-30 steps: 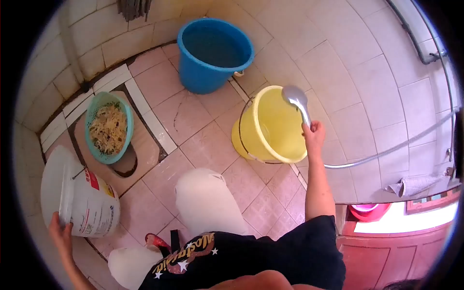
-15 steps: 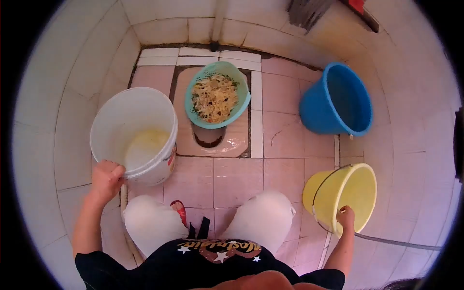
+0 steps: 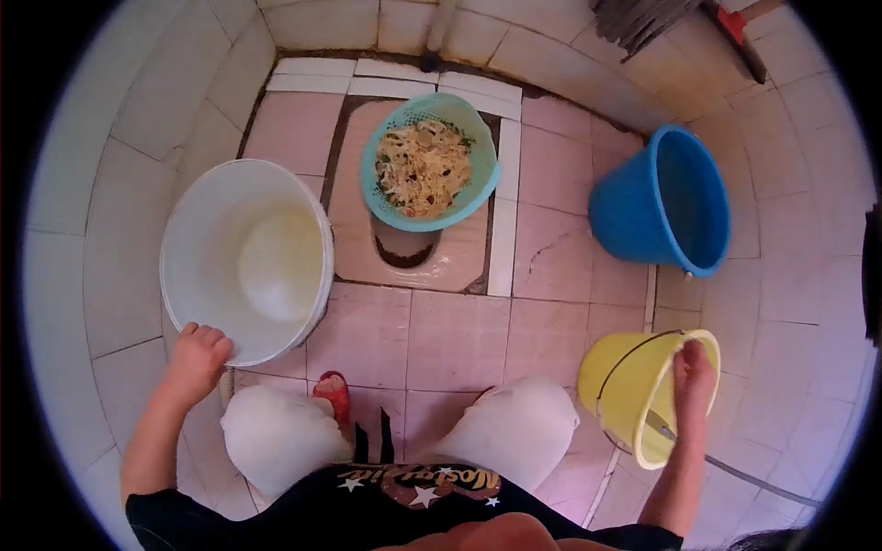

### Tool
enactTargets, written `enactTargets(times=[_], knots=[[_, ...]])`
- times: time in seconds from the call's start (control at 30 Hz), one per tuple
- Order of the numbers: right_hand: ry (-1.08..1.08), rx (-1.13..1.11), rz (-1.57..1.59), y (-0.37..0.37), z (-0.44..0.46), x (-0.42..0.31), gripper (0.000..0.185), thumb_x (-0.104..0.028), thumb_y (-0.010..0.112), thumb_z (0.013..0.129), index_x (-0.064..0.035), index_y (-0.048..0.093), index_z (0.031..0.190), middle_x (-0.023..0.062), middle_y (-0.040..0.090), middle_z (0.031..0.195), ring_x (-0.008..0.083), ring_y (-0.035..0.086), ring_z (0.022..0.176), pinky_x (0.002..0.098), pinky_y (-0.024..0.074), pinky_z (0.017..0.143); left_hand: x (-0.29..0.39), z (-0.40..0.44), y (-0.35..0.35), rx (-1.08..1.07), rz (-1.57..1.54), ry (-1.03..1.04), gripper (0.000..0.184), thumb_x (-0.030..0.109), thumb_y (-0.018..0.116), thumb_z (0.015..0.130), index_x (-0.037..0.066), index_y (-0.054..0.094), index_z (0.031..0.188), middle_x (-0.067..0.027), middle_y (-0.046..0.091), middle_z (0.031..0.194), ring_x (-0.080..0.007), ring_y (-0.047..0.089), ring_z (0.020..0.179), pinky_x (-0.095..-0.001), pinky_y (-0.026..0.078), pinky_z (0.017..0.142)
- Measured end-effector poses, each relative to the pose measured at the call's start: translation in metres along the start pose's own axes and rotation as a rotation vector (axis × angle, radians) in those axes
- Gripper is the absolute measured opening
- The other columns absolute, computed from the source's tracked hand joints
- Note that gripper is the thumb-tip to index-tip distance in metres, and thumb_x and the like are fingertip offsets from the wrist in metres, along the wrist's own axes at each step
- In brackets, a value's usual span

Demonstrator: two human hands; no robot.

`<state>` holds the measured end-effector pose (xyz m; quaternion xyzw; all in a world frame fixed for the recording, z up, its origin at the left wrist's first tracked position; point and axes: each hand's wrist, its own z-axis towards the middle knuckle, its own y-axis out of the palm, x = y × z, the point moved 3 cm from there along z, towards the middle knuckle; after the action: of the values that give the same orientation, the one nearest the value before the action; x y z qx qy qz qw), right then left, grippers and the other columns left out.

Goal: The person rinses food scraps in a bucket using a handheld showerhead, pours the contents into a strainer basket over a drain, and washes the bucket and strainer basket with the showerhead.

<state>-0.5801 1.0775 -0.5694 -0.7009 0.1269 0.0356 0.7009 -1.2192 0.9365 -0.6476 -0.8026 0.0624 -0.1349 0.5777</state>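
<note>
My left hand (image 3: 199,358) is closed over the near rim of a large white bucket (image 3: 188,285), which tilts toward me and has a little yellowish liquid in it. My right hand (image 3: 695,372) reaches into the mouth of a yellow bucket (image 3: 614,376) with a wire handle. Its fingers are partly hidden, so what they touch is unclear. Over that bucket's rim runs a grey hose (image 3: 758,477), its end showing inside, below my hand. Farther off, a turquoise colander (image 3: 482,188) holds shredded pale food scraps (image 3: 424,170).
The colander rests over a squat toilet (image 3: 447,266) set in pink tiles. A blue bucket (image 3: 617,207) with dark water stands at the right wall. A grey mop head (image 3: 638,20) and a red-headed tool (image 3: 732,26) lean at the far right.
My right hand has moved from the yellow bucket's near rim farther over its mouth, and the hose end now shows inside. The white bucket is tipped more toward me.
</note>
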Motion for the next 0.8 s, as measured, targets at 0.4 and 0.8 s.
enactTargets(times=[0.4,0.8], knots=[[-0.738,-0.681,0.320,0.055,-0.087,-0.147,0.037,-0.013,0.063,0.075,-0.0047,0.054,0.110,0.0101,0.058,0.099,0.0290,0.055,0.092,0.0395,0.0418,0.080,0.134,0.068,-0.074,0.428,-1.098,-0.143,0.027,-0.007,0.058,0.074,0.001,0.053,0.100,-0.0109,0.059,0.094,-0.0254,0.059,0.085,-0.0369,0.048,0.078],[-0.726,-0.964,0.234,0.036,-0.104,-0.126,0.036,-0.014,0.063,0.071,-0.0072,0.058,0.106,0.0080,0.059,0.093,0.0263,0.055,0.086,0.0382,0.0400,0.078,0.195,0.082,0.005,-0.207,-1.611,-0.642,0.016,0.021,0.061,0.085,0.005,0.059,0.087,-0.0028,0.061,0.084,-0.0113,0.057,0.079,-0.0272,0.048,0.071]])
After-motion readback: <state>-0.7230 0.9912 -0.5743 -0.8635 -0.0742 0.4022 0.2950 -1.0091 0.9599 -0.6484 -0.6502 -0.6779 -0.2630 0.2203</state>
